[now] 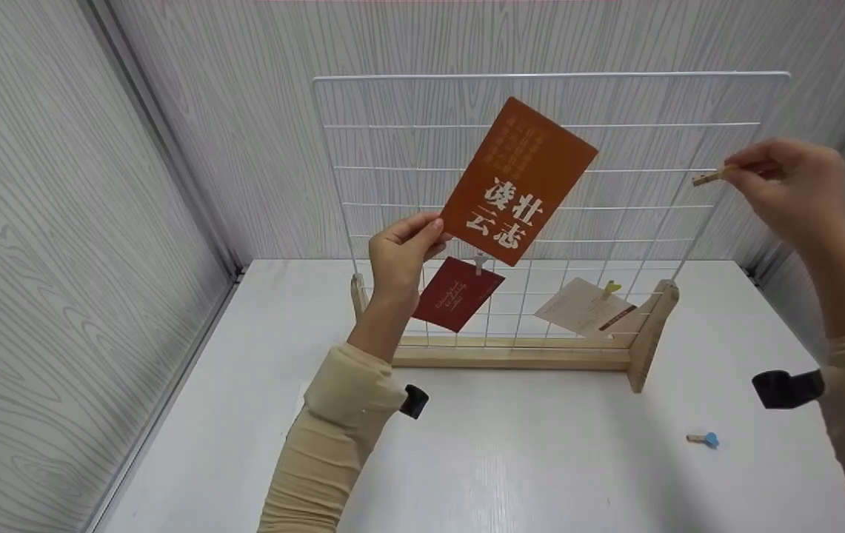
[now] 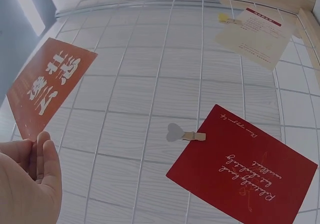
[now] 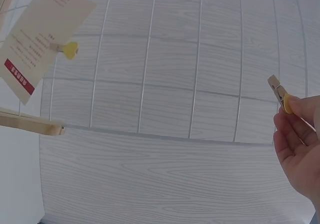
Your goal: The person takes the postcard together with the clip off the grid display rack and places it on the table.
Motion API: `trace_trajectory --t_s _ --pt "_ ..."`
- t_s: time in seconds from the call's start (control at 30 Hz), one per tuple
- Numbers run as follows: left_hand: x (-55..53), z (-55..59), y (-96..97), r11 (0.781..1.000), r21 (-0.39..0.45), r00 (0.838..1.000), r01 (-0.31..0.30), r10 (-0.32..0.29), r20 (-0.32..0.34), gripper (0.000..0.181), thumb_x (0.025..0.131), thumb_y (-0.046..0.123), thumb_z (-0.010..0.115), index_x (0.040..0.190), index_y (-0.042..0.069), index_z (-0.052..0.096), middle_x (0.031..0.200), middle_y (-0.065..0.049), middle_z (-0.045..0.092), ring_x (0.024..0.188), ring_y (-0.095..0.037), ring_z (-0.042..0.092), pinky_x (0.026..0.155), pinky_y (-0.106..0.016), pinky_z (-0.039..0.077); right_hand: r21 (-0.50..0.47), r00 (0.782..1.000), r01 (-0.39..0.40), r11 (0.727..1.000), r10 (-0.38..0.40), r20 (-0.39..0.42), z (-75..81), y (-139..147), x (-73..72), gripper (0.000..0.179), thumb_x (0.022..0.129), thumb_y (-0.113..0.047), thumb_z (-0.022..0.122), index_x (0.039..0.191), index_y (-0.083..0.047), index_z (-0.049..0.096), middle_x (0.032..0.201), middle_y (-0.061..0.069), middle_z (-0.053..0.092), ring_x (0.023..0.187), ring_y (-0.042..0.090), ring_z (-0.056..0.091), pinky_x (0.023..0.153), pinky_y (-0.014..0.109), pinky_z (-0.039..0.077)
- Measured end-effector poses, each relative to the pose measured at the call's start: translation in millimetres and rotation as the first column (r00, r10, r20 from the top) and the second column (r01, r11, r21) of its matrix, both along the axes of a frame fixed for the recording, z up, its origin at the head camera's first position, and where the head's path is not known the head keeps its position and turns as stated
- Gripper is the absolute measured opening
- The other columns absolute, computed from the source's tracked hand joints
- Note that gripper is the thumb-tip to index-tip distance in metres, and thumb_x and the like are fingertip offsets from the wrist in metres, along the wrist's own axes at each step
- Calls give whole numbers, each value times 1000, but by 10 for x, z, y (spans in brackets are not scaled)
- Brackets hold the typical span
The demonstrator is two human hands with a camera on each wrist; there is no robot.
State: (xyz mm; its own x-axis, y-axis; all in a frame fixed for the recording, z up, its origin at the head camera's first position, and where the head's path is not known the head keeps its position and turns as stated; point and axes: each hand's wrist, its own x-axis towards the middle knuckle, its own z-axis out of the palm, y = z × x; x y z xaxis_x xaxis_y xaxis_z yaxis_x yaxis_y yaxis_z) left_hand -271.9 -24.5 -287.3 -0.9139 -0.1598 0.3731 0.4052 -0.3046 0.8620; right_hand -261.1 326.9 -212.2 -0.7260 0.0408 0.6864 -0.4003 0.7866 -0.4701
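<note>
Between thumb and fingers, my left hand pinches the lower left corner of an orange card with white characters. The card tilts to the right in front of a white wire grid. Off to the right, my right hand pinches a small wooden clothespin; the right wrist view shows a yellow piece on its end, by the thumb. Below the orange card, a dark red card hangs on the grid from a clothespin with a grey heart.
A cream card hangs lower right on the grid under a yellow-topped clothespin. The grid stands in a wooden base on the white table. A clothespin with a blue top lies at the table's right.
</note>
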Motion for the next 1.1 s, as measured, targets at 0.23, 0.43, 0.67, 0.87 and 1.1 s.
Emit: trace_trajectory --t_s 0.23,0.43,0.67,0.87,1.1 --pt "77 -129 -90 999 38 999 -21 20 29 16 78 -2 59 91 -12 60 78 -15 61 69 -21 61 68 -32 49 1 1000 13 1000 -13 22 -138 67 0 12 80 -6 59 84 6 62 71 -14 58 62 -8 47 57 6 35" --pt "152 -288 -189 998 10 996 -58 57 62 17 79 2 60 93 -8 62 83 -16 61 74 -23 61 71 -33 48 11 999 8 1000 -8 38 -281 134 -8 11 80 -5 59 83 5 62 75 3 62 61 -9 47 56 5 36" --pt "209 -498 -251 996 87 996 -33 25 89 17 79 -4 58 92 -13 59 79 -14 61 68 -19 61 69 -35 48 33 996 36 999 -39 76 -491 219 10 14 81 -8 59 86 5 62 76 7 61 60 -10 44 54 4 34" --pt "269 -706 -346 993 111 984 -47 28 173 17 78 -4 59 92 -13 59 77 -14 61 67 -20 61 69 -34 48 -3 991 46 999 -45 126 -723 325 32 18 81 -12 60 87 4 62 73 -15 53 61 -9 45 55 4 35" --pt "334 -953 -469 992 93 964 -80 53 261 17 77 -3 61 92 -11 60 79 -13 61 69 -20 62 68 -32 49 -79 980 34 996 -18 199 -1012 465 77 25 81 -17 60 90 6 60 72 -26 50 65 -7 46 55 7 36"
